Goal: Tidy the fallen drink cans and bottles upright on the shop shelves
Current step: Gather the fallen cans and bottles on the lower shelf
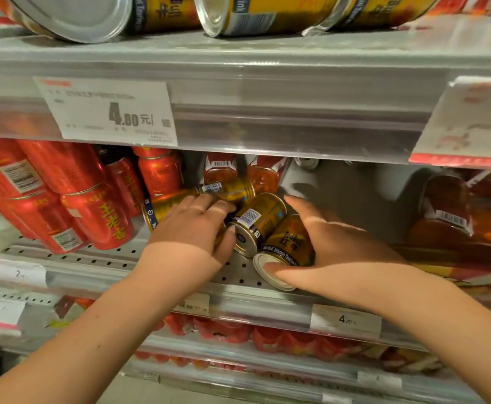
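Gold cans (256, 220): head view; several lie on their sides in a heap on the middle shelf (107, 256), between red cans (98, 220) and amber bottles (442, 223).
Left hand (191, 228): fingers curled over the heap, gripping a can mostly hidden under the palm.
Right hand (346, 252): wrapped round the front can (289, 246), thumb on its end.
Best move: tip the front can onto its base on the open shelf to its right.
Care: let the left hand dam the heap, so loose cans don't roll off the edge.
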